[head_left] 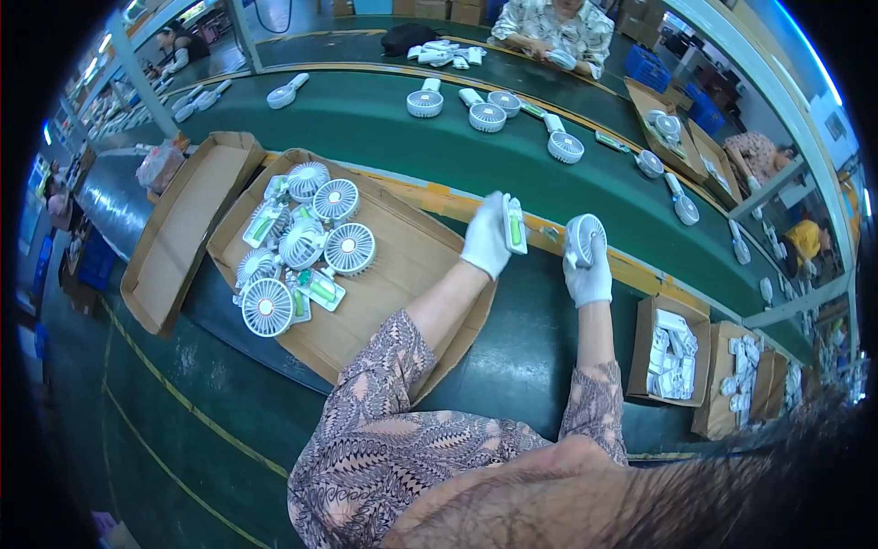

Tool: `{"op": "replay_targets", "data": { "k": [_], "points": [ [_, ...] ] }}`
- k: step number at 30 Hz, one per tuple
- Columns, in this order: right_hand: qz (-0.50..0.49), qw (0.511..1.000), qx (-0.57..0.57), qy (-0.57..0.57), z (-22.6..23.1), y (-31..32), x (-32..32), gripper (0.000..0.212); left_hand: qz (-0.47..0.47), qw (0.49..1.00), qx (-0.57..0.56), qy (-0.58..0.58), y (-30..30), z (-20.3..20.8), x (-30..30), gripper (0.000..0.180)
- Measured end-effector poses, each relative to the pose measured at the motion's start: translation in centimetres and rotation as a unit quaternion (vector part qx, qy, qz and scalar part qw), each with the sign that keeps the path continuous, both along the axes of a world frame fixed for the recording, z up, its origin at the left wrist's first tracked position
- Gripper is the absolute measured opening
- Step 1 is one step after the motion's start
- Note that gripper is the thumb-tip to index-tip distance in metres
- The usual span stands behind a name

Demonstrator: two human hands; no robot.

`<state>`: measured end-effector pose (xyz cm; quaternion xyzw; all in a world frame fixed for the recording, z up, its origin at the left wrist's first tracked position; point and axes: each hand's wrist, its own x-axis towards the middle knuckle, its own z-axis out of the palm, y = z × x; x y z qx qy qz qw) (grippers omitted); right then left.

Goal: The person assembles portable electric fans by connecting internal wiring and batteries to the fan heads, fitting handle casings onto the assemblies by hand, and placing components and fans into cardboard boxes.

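Note:
My left hand (pixel 486 240), in a white glove, grips a white fan handle (pixel 515 225) whose face shows a green battery. To its right, my gloved right hand (pixel 591 276) is closed around a small white handheld fan (pixel 583 238), its round grille facing up. A gap separates the two pieces; the lower part of the right one is hidden by my fingers. Left of my left arm lies a shallow cardboard tray (pixel 402 261). Several white fans (pixel 336 200) are heaped in its left half, some with green batteries showing in their open handles.
Beyond my hands runs a green conveyor belt (pixel 357 119) carrying scattered fans (pixel 487 116). Another cardboard tray (pixel 183 233) stands at the left. Boxes of white plastic parts (pixel 672 357) are at my right. A co-worker (pixel 558 37) handles a white piece across the belt.

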<state>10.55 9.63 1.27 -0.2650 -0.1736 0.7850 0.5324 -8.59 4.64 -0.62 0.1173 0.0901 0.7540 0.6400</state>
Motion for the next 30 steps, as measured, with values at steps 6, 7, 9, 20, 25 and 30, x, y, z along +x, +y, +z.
{"op": "replay_targets", "data": {
  "k": [6,7,9,20,25,30],
  "points": [
    [-0.048,0.998,-0.008,-0.045,-1.5,7.3,-7.0,0.029,0.193,0.980,-0.055,-0.005,0.6,2.1,-3.9,0.057],
    [-0.034,0.997,0.008,-0.063,-1.8,7.4,-8.8,0.029,0.209,0.977,-0.035,0.001,0.5,1.8,-4.6,0.056],
    [-0.017,0.967,0.075,-0.243,-2.6,6.9,-11.9,0.030,0.219,0.976,0.002,0.004,0.5,0.6,-6.0,0.049],
    [-0.023,0.684,0.429,-0.589,-1.5,4.7,-12.7,0.038,-0.165,0.905,0.137,0.368,-3.3,6.2,-2.7,0.027],
    [0.314,0.499,0.633,-0.502,0.8,2.5,-15.8,0.037,-0.251,0.844,0.182,0.438,-5.6,8.9,-1.2,0.020],
    [0.199,0.424,0.660,-0.587,0.4,2.6,-18.7,0.054,-0.223,0.832,0.215,0.460,-5.7,10.1,-0.3,0.019]
  ]
}}
